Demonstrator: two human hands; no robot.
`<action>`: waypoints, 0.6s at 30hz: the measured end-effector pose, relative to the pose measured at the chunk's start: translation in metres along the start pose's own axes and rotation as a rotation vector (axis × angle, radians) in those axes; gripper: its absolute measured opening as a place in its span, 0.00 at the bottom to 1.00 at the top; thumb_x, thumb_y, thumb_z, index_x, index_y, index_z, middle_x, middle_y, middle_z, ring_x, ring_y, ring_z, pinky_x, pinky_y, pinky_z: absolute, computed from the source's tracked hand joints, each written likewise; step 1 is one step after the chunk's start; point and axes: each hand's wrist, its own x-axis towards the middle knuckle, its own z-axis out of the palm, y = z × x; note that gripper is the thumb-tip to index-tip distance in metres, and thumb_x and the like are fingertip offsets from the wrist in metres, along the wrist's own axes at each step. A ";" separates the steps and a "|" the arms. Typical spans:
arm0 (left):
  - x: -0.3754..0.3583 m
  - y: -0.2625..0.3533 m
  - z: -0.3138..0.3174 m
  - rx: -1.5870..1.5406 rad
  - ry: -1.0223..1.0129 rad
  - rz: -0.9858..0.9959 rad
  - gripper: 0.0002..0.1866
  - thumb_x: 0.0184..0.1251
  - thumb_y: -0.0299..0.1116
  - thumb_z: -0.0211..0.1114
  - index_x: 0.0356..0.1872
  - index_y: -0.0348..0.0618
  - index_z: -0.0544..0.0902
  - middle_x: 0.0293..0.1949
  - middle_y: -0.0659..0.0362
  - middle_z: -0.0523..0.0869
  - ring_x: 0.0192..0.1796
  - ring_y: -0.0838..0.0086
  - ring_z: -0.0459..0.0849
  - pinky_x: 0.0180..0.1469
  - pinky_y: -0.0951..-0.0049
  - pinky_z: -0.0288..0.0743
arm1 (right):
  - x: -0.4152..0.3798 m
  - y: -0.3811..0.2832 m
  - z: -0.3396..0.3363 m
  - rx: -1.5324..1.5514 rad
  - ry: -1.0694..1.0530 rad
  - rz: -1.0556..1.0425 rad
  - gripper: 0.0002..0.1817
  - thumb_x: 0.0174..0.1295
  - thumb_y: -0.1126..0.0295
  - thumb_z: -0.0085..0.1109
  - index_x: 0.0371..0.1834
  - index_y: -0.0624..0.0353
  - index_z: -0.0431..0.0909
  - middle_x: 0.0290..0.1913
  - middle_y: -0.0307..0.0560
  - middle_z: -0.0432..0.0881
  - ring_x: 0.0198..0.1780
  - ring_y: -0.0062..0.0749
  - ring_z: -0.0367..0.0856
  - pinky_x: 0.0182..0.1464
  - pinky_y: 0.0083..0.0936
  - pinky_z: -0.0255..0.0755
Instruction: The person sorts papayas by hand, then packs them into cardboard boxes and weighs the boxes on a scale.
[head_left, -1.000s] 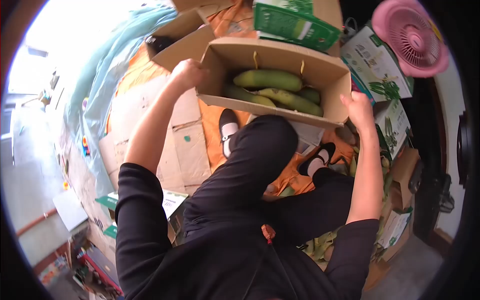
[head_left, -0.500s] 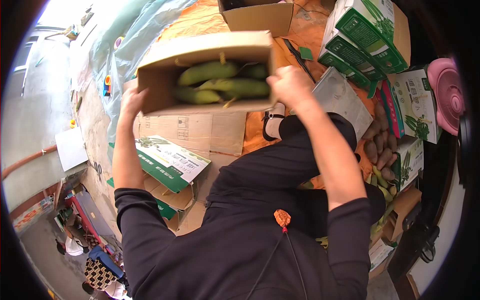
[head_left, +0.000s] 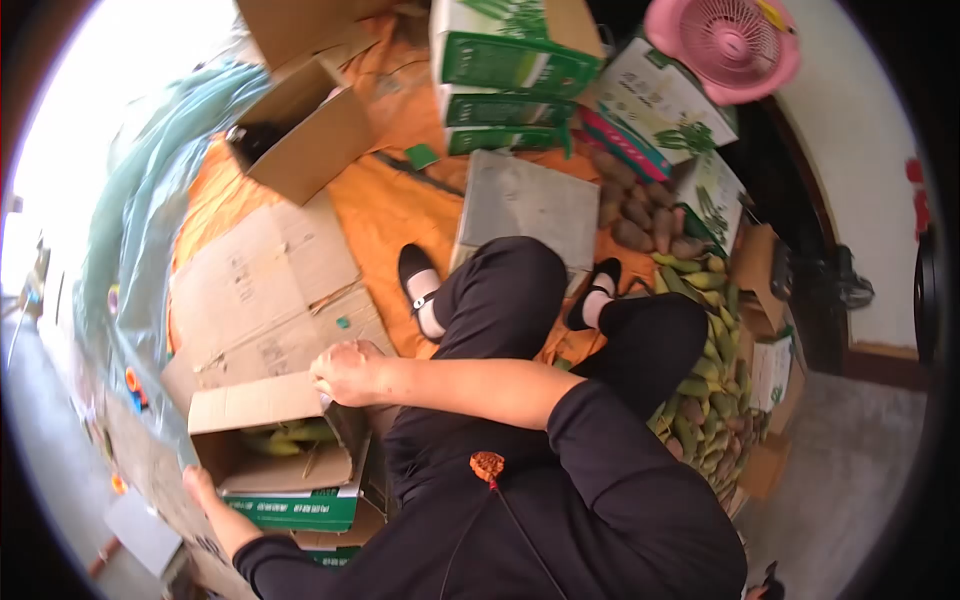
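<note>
An open cardboard box (head_left: 250, 403) with long green radishes (head_left: 290, 436) inside is at my left, its opening turned toward me. My right hand (head_left: 352, 372) is closed on the upper right edge of the box. At the lower left corner, my left hand (head_left: 200, 486) holds the other end, its fingers partly hidden. Directly beneath is a green-and-white printed carton (head_left: 295, 510), and the held box appears to rest on it.
Flattened cardboard (head_left: 255, 280) and an orange sheet (head_left: 375, 245) cover the floor ahead. An open brown box (head_left: 315, 140) stands beyond. Stacked green cartons (head_left: 515, 65), a grey lidded box (head_left: 530, 205), brownish roots (head_left: 640, 215) and a radish pile (head_left: 710, 400) lie rightward. A pink fan (head_left: 728, 45) stands behind.
Both hands have brought the box of radishes from in front of me down and to the left, onto the printed carton. My view has turned rightward, showing more of the radish pile.
</note>
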 end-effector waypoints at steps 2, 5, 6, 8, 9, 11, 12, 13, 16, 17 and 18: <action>0.009 0.015 -0.031 -0.153 -0.049 0.024 0.13 0.60 0.29 0.58 0.44 0.40 0.84 0.43 0.46 0.85 0.47 0.52 0.83 0.50 0.56 0.75 | -0.004 0.011 -0.033 0.013 0.087 -0.022 0.12 0.60 0.62 0.55 0.35 0.57 0.82 0.36 0.55 0.85 0.43 0.51 0.84 0.47 0.41 0.76; 0.015 0.072 -0.054 -0.285 0.203 0.063 0.16 0.62 0.30 0.58 0.51 0.40 0.81 0.47 0.47 0.84 0.48 0.53 0.81 0.52 0.59 0.74 | -0.017 0.034 -0.069 0.108 0.252 -0.051 0.12 0.61 0.62 0.55 0.35 0.58 0.82 0.35 0.53 0.85 0.42 0.48 0.84 0.47 0.40 0.76; 0.014 0.097 -0.063 -0.263 0.203 0.152 0.16 0.63 0.31 0.59 0.51 0.40 0.81 0.47 0.47 0.84 0.48 0.54 0.82 0.52 0.59 0.74 | -0.031 0.033 -0.087 0.166 0.290 -0.034 0.11 0.60 0.63 0.56 0.36 0.57 0.82 0.35 0.52 0.85 0.42 0.47 0.83 0.47 0.38 0.75; -0.015 0.169 -0.106 -0.289 0.156 0.304 0.17 0.64 0.34 0.60 0.52 0.41 0.81 0.46 0.49 0.84 0.48 0.58 0.83 0.51 0.61 0.75 | -0.053 0.037 -0.116 0.209 0.353 -0.045 0.10 0.60 0.64 0.56 0.36 0.58 0.82 0.35 0.52 0.85 0.41 0.47 0.83 0.46 0.38 0.75; -0.024 0.201 -0.113 -0.325 0.107 0.387 0.16 0.63 0.35 0.61 0.51 0.43 0.81 0.45 0.51 0.84 0.48 0.59 0.83 0.51 0.61 0.75 | -0.064 0.038 -0.127 0.256 0.390 -0.073 0.10 0.60 0.65 0.56 0.36 0.58 0.82 0.35 0.52 0.85 0.41 0.47 0.83 0.46 0.38 0.75; -0.051 0.263 -0.125 -0.331 -0.079 0.531 0.14 0.61 0.39 0.65 0.45 0.46 0.84 0.43 0.54 0.86 0.46 0.61 0.84 0.51 0.63 0.75 | -0.084 0.045 -0.147 0.254 0.429 -0.049 0.09 0.60 0.66 0.56 0.36 0.58 0.81 0.36 0.51 0.85 0.41 0.46 0.83 0.45 0.37 0.74; -0.052 0.286 -0.107 -0.393 -0.208 0.544 0.15 0.59 0.40 0.67 0.45 0.48 0.84 0.43 0.55 0.86 0.46 0.61 0.84 0.50 0.64 0.76 | -0.094 0.049 -0.155 0.228 0.498 -0.080 0.09 0.60 0.66 0.56 0.36 0.59 0.80 0.36 0.51 0.84 0.41 0.46 0.83 0.44 0.36 0.74; -0.068 0.314 -0.112 -0.312 -0.263 0.672 0.16 0.59 0.42 0.68 0.46 0.51 0.84 0.45 0.56 0.86 0.47 0.61 0.84 0.51 0.64 0.76 | -0.104 0.053 -0.162 0.201 0.566 -0.113 0.08 0.61 0.66 0.56 0.36 0.59 0.80 0.37 0.50 0.84 0.41 0.45 0.82 0.44 0.36 0.74; -0.121 0.379 -0.130 -0.054 -0.424 0.839 0.20 0.58 0.47 0.68 0.51 0.55 0.82 0.48 0.57 0.85 0.52 0.62 0.82 0.54 0.59 0.74 | -0.136 0.066 -0.182 0.139 0.608 -0.077 0.08 0.61 0.67 0.55 0.35 0.60 0.79 0.37 0.49 0.84 0.41 0.45 0.82 0.44 0.35 0.74; -0.136 0.393 -0.133 0.050 -0.458 0.894 0.22 0.58 0.49 0.68 0.53 0.56 0.81 0.50 0.58 0.84 0.54 0.62 0.81 0.55 0.56 0.73 | -0.147 0.071 -0.188 0.109 0.620 -0.061 0.08 0.60 0.68 0.55 0.36 0.60 0.80 0.37 0.49 0.84 0.41 0.45 0.82 0.44 0.35 0.74; -0.144 0.398 -0.125 0.082 -0.493 0.932 0.23 0.58 0.50 0.68 0.54 0.57 0.80 0.50 0.58 0.84 0.55 0.62 0.81 0.57 0.53 0.71 | -0.158 0.079 -0.193 0.102 0.646 -0.040 0.08 0.60 0.68 0.55 0.37 0.60 0.80 0.37 0.49 0.84 0.41 0.45 0.82 0.44 0.34 0.74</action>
